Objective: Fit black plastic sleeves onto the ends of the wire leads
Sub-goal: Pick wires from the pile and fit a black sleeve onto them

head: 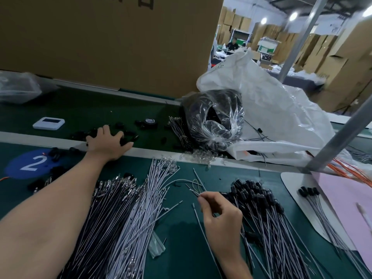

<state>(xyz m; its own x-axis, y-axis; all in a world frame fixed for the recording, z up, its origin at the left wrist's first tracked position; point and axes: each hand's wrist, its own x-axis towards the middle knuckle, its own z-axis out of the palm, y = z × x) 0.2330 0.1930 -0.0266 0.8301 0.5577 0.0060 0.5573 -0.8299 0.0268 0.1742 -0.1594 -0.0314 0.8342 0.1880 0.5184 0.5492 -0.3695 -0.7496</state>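
The left hand (108, 141) is resting, fingers spread, on loose sleeves (94, 134) on the belt (80, 109). The right hand (220, 216) is pinching a lead (199, 181) between thumb and forefinger, between the wire piles (128, 214).

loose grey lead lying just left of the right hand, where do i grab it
Pinch the loose grey lead from above, just behind its far end. It lies flat on the green mat, too thin to wrap, and that end sits in the open.
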